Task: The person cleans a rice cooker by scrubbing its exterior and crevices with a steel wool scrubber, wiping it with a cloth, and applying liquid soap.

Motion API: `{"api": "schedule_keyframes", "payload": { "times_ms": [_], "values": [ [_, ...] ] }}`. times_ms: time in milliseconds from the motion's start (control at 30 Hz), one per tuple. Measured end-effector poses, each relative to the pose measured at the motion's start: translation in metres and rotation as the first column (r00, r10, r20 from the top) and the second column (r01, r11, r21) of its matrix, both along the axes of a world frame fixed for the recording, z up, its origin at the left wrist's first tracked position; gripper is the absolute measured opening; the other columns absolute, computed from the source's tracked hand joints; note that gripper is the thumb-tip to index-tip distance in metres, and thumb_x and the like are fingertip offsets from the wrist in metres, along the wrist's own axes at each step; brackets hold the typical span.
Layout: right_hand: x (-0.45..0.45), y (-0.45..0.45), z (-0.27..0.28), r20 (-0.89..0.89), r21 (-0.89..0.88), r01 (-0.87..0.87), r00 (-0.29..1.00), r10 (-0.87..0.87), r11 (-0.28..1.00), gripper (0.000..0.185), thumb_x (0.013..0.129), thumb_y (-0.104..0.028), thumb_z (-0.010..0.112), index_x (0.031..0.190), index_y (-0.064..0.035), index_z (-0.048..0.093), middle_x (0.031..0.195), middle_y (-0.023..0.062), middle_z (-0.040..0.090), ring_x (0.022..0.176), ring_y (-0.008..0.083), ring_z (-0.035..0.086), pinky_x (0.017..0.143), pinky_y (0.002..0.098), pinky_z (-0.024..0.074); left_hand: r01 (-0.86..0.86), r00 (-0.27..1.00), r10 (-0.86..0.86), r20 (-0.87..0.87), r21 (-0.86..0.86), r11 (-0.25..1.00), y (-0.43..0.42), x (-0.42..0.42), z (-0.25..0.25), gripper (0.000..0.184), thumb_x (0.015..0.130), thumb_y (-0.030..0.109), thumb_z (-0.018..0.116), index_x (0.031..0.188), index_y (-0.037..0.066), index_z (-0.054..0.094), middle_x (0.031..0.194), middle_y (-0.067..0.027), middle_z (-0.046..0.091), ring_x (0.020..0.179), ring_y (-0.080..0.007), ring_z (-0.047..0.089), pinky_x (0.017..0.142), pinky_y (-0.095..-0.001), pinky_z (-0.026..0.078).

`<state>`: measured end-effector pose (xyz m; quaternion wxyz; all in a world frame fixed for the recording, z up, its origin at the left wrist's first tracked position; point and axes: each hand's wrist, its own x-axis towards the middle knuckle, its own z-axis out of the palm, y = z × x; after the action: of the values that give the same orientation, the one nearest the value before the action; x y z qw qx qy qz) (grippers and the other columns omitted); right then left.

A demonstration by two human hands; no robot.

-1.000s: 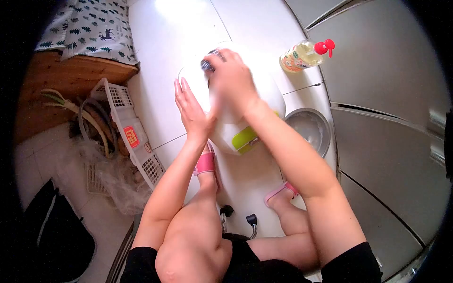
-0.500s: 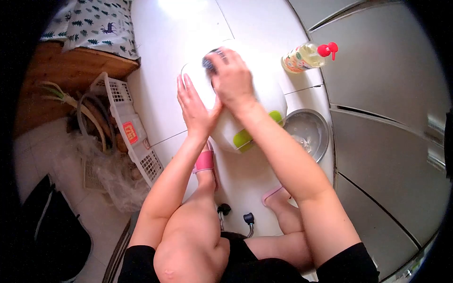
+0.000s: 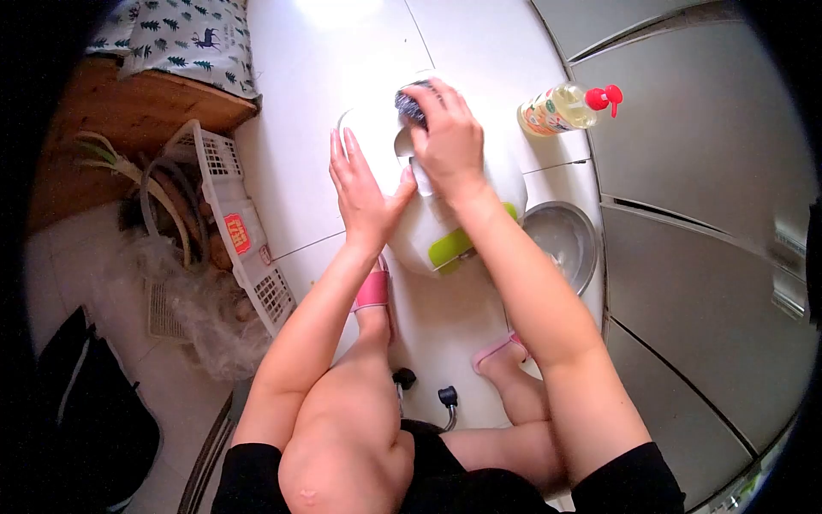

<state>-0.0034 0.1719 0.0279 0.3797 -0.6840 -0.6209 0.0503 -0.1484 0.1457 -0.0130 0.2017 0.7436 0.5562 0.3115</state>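
Note:
A white rounded appliance (image 3: 408, 230) with a bright green strip (image 3: 452, 248) on its near side stands on the floor between my feet. My left hand (image 3: 366, 199) lies along its left side, open, fingers stretched out. My right hand (image 3: 451, 146) is over the top, its fingers closed round a dark grey scrubber that looks like steel wool (image 3: 409, 104). Beside my right hand a greyish oval part (image 3: 404, 142) shows on the white top. How firmly the scrubber presses on the surface is hidden by my fingers.
To the right stand a pump bottle (image 3: 548, 110) of yellowish liquid with a red top and a metal bowl (image 3: 582, 248). Grey cabinet fronts (image 3: 685, 128) line that side. A white plastic basket (image 3: 241, 236) with vegetables is at left, below a wooden box (image 3: 163, 111).
My right hand and the scrubber have moved a little to the right across the white top, uncovering the greyish oval part. My left hand keeps its place against the side.

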Motion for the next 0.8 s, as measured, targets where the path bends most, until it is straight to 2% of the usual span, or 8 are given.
{"api": "schedule_keyframes", "payload": {
  "times_ms": [33, 67, 133, 267, 367, 433, 633, 800],
  "values": [
    [-0.006, -0.003, 0.001, 0.010, -0.003, -0.042, 0.999, 0.042, 0.999, 0.034, 0.079, -0.011, 0.074, 0.113, -0.0125, 0.069, 0.124, 0.0157, 0.064, 0.111, 0.0364, 0.063, 0.095, 0.0439, 0.0518, -0.001, 1.000, 0.001, 0.003, -0.008, 1.000, 0.000, 0.000, 0.000, 0.097, 0.081, 0.036, 0.074, 0.151, -0.011, 0.024, 0.153, -0.0352, 0.025, 0.143, -0.0491, 0.027, 0.118, -0.0521, 0.025],
    [-0.015, -0.003, 0.001, 0.003, -0.009, -0.115, 0.993, 0.115, 0.993, 0.031, 0.079, -0.013, 0.072, 0.110, -0.0114, 0.069, 0.124, 0.0183, 0.064, 0.116, 0.0381, 0.060, 0.106, 0.0458, 0.0451, -0.002, 1.000, 0.002, 0.007, -0.017, 1.000, -0.001, 0.000, -0.001, 0.094, 0.084, 0.036, 0.072, 0.151, -0.011, 0.025, 0.154, -0.0346, 0.024, 0.144, -0.0479, 0.026, 0.119, -0.0512, 0.024],
    [-0.029, -0.004, -0.002, 0.073, 0.015, -0.166, 0.984, 0.165, 0.986, 0.035, 0.078, -0.010, 0.073, 0.113, -0.0128, 0.069, 0.126, 0.0166, 0.063, 0.113, 0.0382, 0.062, 0.103, 0.0452, 0.0480, -0.002, 1.000, 0.002, -0.006, -0.016, 1.000, 0.001, -0.001, -0.004, 0.086, 0.088, 0.031, 0.068, 0.150, -0.012, 0.026, 0.155, -0.0334, 0.024, 0.145, -0.0467, 0.025, 0.121, -0.0499, 0.022],
    [-0.029, -0.003, 0.001, 0.078, 0.020, -0.249, 0.966, 0.247, 0.968, 0.036, 0.078, -0.009, 0.072, 0.113, -0.0144, 0.069, 0.126, 0.0169, 0.064, 0.114, 0.0370, 0.062, 0.103, 0.0447, 0.0487, -0.006, 1.000, 0.006, 0.005, -0.049, 0.999, 0.001, -0.001, 0.000, 0.093, 0.081, 0.028, 0.074, 0.150, -0.011, 0.024, 0.153, -0.0355, 0.025, 0.141, -0.0506, 0.028, 0.117, -0.0524, 0.027],
    [-0.018, 0.000, 0.004, 0.009, -0.039, -0.222, 0.975, 0.223, 0.974, 0.037, 0.078, -0.009, 0.072, 0.114, -0.0153, 0.069, 0.127, 0.0169, 0.064, 0.114, 0.0370, 0.062, 0.101, 0.0443, 0.0502, 0.002, 1.000, -0.003, -0.021, -0.034, 0.999, 0.000, -0.002, -0.002, 0.090, 0.087, 0.032, 0.070, 0.151, -0.011, 0.024, 0.156, -0.0337, 0.024, 0.145, -0.0473, 0.025, 0.120, -0.0499, 0.023],
    [-0.007, 0.003, 0.005, 0.038, -0.069, -0.095, 0.994, 0.098, 0.993, 0.036, 0.079, -0.012, 0.072, 0.115, -0.0150, 0.069, 0.126, 0.0159, 0.064, 0.112, 0.0363, 0.063, 0.097, 0.0435, 0.0520, 0.000, 1.000, 0.001, 0.020, -0.061, 0.998, -0.002, -0.002, 0.004, 0.095, 0.085, 0.035, 0.072, 0.152, -0.010, 0.023, 0.156, -0.0342, 0.023, 0.146, -0.0473, 0.025, 0.120, -0.0500, 0.024],
    [0.044, 0.002, 0.011, -0.152, -0.260, 0.137, 0.972, -0.180, 0.956, 0.029, 0.086, -0.019, 0.071, 0.113, -0.0106, 0.067, 0.112, 0.0159, 0.067, 0.108, 0.0370, 0.063, 0.090, 0.0465, 0.0517, -0.011, 1.000, 0.011, 0.005, -0.031, 0.999, -0.001, 0.000, 0.004, 0.103, 0.079, 0.040, 0.076, 0.151, -0.011, 0.023, 0.152, -0.0368, 0.024, 0.141, -0.0504, 0.029, 0.116, -0.0536, 0.029],
    [0.034, 0.020, -0.003, 0.081, -0.113, 0.117, 0.991, -0.108, 0.987, 0.031, 0.085, -0.021, 0.071, 0.112, -0.0081, 0.064, 0.109, 0.0145, 0.067, 0.105, 0.0368, 0.057, 0.094, 0.0483, 0.0456, -0.016, 1.000, 0.017, 0.025, -0.022, 1.000, 0.000, -0.001, 0.004, 0.102, 0.079, 0.040, 0.075, 0.151, -0.011, 0.023, 0.153, -0.0366, 0.024, 0.141, -0.0499, 0.028, 0.116, -0.0533, 0.029]
  ]
}}
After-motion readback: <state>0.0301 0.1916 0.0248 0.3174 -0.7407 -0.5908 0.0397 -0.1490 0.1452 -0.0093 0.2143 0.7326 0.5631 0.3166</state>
